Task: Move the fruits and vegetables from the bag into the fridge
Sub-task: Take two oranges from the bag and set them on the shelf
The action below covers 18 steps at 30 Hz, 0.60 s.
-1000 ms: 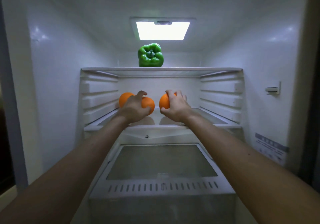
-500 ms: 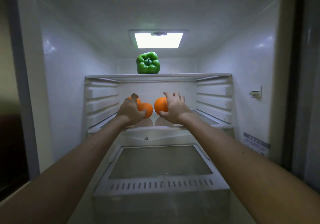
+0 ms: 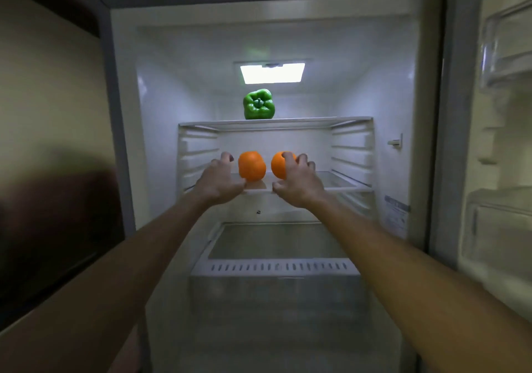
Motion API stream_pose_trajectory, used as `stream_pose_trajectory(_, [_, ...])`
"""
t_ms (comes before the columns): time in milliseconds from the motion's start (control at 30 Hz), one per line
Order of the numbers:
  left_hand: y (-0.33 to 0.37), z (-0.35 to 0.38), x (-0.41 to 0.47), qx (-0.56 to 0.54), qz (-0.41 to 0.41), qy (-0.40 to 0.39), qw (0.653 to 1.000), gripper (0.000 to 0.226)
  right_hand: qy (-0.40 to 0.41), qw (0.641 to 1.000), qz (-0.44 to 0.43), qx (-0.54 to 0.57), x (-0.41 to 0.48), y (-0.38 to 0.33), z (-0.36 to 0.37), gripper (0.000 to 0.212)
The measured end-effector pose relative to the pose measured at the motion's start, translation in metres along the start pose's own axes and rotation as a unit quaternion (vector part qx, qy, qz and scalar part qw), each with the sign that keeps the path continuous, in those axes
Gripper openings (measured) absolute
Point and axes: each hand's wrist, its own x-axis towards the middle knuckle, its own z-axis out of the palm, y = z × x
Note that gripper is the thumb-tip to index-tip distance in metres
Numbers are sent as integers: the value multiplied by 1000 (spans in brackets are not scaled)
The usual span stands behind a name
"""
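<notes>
Inside the open fridge, a green bell pepper (image 3: 258,104) sits on the top glass shelf (image 3: 302,121). Two oranges rest on the middle shelf (image 3: 342,184). My left hand (image 3: 220,181) is spread just left of the left orange (image 3: 252,166), with its fingers off the fruit. My right hand (image 3: 299,182) still curls round the right orange (image 3: 277,166), index finger over its top and thumb low in front. The bag is out of view.
A closed crisper drawer (image 3: 276,269) with a glass lid lies below the middle shelf. Ribbed rails line both side walls. The open fridge door with its clear bins (image 3: 501,55) stands at the right. A dark cabinet (image 3: 51,228) is at the left.
My head has pulled back, so more of the fridge shows. My left hand has let go of its orange and slid left. My right hand stays on the right orange.
</notes>
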Motion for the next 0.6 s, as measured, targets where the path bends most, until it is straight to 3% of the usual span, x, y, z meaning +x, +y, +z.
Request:
stream_pose_trajectory(400, [-4,-44,-80,19,1,-44,999,65,-33,999,-30,-16,-69,-19,-17,71])
stream_pose_trajectory(600, [-6,-55,-113,33,9,-63,997,64,-66,992,-60,-93,-117,-25,-17,77])
